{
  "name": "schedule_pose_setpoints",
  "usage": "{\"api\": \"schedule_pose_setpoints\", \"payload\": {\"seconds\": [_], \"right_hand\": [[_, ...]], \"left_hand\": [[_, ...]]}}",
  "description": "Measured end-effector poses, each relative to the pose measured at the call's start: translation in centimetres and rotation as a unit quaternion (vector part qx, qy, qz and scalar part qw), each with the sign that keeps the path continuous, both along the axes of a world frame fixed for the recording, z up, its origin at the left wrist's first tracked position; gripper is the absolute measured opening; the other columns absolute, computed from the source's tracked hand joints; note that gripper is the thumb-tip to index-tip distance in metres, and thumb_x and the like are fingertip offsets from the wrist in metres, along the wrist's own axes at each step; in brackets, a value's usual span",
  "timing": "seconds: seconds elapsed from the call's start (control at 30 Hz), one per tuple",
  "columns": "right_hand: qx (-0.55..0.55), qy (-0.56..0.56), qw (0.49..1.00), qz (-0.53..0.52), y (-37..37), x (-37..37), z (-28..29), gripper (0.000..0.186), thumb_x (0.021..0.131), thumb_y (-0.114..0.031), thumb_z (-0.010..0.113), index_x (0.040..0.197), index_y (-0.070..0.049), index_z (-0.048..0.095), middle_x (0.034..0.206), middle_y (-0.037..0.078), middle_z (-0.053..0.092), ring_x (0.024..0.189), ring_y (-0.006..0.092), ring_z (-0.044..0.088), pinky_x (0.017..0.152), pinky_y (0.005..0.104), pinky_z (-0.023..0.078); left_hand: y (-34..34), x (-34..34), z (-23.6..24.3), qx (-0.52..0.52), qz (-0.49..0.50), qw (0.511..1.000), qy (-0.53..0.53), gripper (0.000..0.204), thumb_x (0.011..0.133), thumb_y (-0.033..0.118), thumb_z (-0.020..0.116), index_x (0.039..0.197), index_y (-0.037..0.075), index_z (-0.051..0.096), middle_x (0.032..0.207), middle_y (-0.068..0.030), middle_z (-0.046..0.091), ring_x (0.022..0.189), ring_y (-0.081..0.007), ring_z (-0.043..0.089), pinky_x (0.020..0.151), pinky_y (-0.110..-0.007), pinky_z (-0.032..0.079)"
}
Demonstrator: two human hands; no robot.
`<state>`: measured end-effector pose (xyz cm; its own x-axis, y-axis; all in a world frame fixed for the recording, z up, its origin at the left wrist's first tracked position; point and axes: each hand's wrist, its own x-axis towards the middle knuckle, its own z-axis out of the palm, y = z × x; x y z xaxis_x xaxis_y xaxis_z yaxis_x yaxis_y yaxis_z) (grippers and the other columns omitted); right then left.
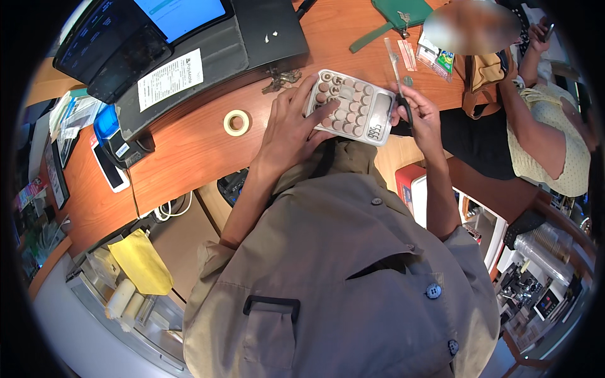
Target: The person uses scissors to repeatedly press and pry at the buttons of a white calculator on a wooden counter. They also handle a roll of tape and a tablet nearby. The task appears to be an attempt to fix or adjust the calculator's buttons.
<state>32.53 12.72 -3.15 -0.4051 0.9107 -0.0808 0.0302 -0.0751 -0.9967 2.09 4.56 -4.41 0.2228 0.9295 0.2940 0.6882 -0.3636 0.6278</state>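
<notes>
Pressing keys: left hand [291, 129] lies spread and flat over the left part of a white calculator [350, 107] with round brown buttons, fingertips on the keypad, nothing clasped in it. Right hand [421, 113] is at the calculator's right end, grip closed around a black-handled tool [403, 104], probably scissors or a pen, cannot tell which; the thumb side touches the calculator's edge next to its small display. A thin clear strip [392, 60], ruler-like, rises from that hand toward the far side of the surface.

Key relation: calculator sits between the two hands, long axis running left to right with a slight tilt down toward the right, display end at the right hand, keypad under the left. Left hand is the one on the keys; right only steadies the end while holding the tool. Calculator rests at the near edge of the orange wooden surface [201, 142], just above the person's beige shirt.

Around it: roll of tape [237, 122] to the left, well apart from the left hand; keys [281, 79] just beyond the fingers; black monitor stand [208, 57] with a paper label; green pouch [400, 12] on the far side; another person's arm [526, 120] at the right, apart from both hands.
</notes>
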Motion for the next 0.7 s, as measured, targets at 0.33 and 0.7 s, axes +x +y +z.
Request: {"api": "schedule_pose_setpoints", "payload": {"seconds": [0.33, 0.7], "right_hand": [[-0.171, -0.002, 0.981, 0.087, -7.4, 0.8, -0.7, 0.047, 0.092, -0.003, 0.074, 0.138, 0.002, 0.064, 0.091, 0.008, 0.073, 0.073, 0.0102, 0.069, 0.064, 0.0246, 0.057], [-0.135, 0.080, 0.983, 0.094, -7.4, -0.6, -1.5, 0.048, 0.103, 0.007, 0.051, 0.150, -0.001, 0.051, 0.097, 0.004, 0.065, 0.084, 0.0105, 0.064, 0.079, 0.0284, 0.053]], "left_hand": [[-0.5, -0.8, 2.7, -0.060, -0.014, 0.997, 0.037, 0.074, 0.071, -0.005, 0.067, 0.138, 0.025, 0.068, 0.163, -0.0144, 0.038, 0.139, -0.0425, 0.041, 0.115, -0.054, 0.040], [-0.5, 2.4, 5.3, -0.038, -0.104, 0.991, 0.074, 0.052, 0.073, 0.016, 0.083, 0.124, 0.012, 0.075, 0.162, -0.0226, 0.037, 0.137, -0.0497, 0.040, 0.113, -0.057, 0.038]]}}
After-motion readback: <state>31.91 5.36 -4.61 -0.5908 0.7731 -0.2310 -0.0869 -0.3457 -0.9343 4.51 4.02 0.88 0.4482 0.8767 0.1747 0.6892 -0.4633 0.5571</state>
